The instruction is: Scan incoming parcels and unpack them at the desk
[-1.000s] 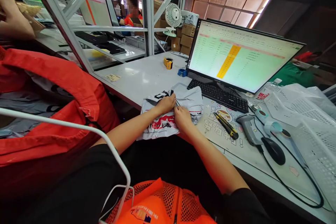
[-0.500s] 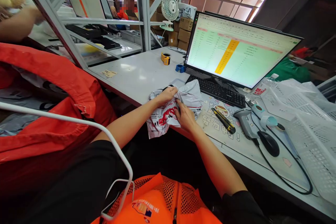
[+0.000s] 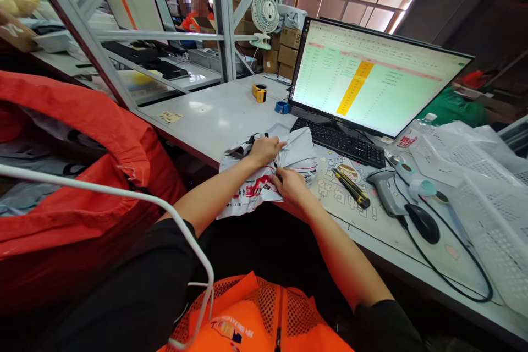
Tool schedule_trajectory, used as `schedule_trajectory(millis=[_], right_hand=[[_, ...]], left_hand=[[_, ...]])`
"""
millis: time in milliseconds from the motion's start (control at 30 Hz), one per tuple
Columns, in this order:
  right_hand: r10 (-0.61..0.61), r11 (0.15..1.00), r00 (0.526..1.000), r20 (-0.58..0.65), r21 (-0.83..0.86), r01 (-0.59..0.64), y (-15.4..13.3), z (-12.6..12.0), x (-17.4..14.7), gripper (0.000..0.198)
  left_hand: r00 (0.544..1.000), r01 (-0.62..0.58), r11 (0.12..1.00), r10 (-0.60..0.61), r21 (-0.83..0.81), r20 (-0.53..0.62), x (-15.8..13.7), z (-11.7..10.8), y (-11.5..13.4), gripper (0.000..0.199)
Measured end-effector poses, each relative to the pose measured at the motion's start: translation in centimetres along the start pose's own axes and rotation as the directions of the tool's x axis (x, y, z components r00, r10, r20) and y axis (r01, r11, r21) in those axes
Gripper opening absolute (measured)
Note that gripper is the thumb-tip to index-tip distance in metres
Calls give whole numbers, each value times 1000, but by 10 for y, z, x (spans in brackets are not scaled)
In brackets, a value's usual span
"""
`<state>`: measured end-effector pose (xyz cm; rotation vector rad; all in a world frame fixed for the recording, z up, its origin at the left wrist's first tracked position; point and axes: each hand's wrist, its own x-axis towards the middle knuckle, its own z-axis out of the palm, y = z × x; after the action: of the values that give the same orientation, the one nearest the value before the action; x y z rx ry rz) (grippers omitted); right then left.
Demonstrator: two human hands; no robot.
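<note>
holding, two bare hands, one soft parcel. clock centred on the parcel, twelve pointing away from the wearer.

item: pale plastic mailer bag [image 3: 253,190], crumpled, red and black print. location: near edge of the grey desk [image 3: 193,121], its lower-left part overhanging. long axis: roughly eight o'clock to two o'clock. folds fan out from a gathered patch between the hands.

item: left hand [image 3: 266,151], on the bag's far side, at about eleven o'clock of that patch. state: fingers curled closed on the film.

item: right hand [image 3: 292,184], at about four o'clock of the patch. state: thumb and fingers closed on the film, apparently a pinch; the fingertips are partly sunk in folds. relation: hands just beside each other, not visibly touching; bag in contact with both, so neither is nearer to it.

surroundings: black keyboard [image 3: 340,143] at two o'clock, just beside the bag; yellow-and-black cutter [image 3: 350,187] at three, right hand nearer; grey scanner [image 3: 388,192] at three, further out; blue tape roll [image 3: 282,107] near twelve; yellow tape roll [image 3: 259,92] likewise, further off; large red sack [image 3: 152,148] at nine, beside the desk, left arm nearer.
</note>
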<state>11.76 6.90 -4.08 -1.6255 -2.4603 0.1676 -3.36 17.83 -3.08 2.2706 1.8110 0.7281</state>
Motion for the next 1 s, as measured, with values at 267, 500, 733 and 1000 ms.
schedule_trajectory(millis=[267, 500, 733, 1000], right_hand=[[-171, 985, 979, -111, -29, 169, 12, -15, -91, 38], [-130, 977, 955, -266, 129, 169, 39, -17, -182, 39], [169, 853, 938, -303, 522, 15, 79, -41, -170, 20], [353, 831, 794, -496, 555, -23, 95, -84, -126, 46]], left_hand=[[961, 244, 963, -223, 114, -165, 61, -34, -42, 60], [932, 339, 933, -314, 125, -181, 65, -27, -74, 59], [949, -182, 976, 207, 123, -237, 21, -38, -20, 42], [883, -267, 964, 245, 0, 400, -20, -37, 1, 47]])
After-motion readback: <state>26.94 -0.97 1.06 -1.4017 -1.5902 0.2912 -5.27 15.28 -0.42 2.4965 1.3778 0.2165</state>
